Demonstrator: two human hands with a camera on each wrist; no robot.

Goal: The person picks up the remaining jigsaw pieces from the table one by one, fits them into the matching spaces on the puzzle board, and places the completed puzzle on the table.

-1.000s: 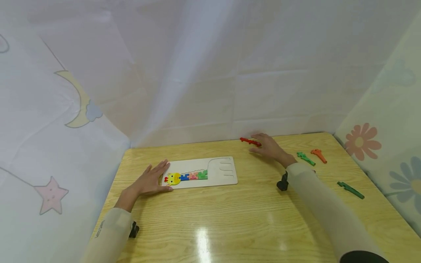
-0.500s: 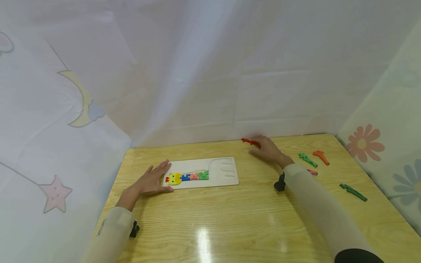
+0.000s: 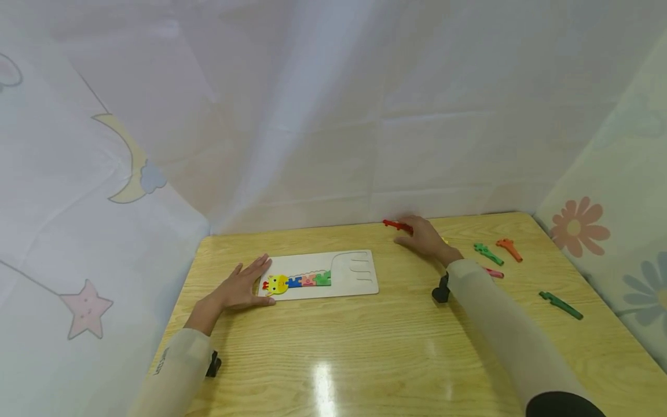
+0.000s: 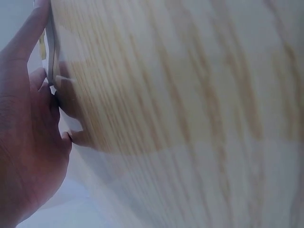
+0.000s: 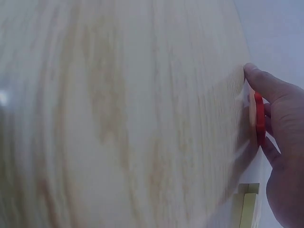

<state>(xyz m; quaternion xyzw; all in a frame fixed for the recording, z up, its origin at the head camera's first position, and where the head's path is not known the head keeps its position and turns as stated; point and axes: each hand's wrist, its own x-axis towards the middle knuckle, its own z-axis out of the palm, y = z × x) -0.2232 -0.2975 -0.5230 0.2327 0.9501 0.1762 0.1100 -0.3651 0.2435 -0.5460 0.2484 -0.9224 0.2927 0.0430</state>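
My left hand [image 3: 239, 288] lies spread at the left end of a white puzzle board [image 3: 354, 266], thumb along its near edge and fingers at its far edge. A yellow giraffe head [image 3: 275, 284] and blue, pink and green neck pieces [image 3: 308, 280] sit in the board; an outlined body with legs stands bare at its right. Near the table's back edge, my right hand [image 3: 424, 237] reaches over a slim red puzzle piece [image 3: 397, 225]. In the right wrist view, the fingers touch the red piece [image 5: 260, 118] while the thumb tip rests on the table, apart from it.
Right of my right hand lie a light green piece [image 3: 488, 253], an orange piece [image 3: 509, 249] and a dark green piece [image 3: 561, 305]. My forearm partly hides a pink piece [image 3: 494, 273]. A yellow piece [image 5: 248, 209] lies near the right wrist. Patterned cloth walls border the wooden table [image 3: 365, 353].
My right hand has drawn in slightly over the red piece, and the sleeve has shifted left, uncovering the pink piece. The left hand and board keep their place.
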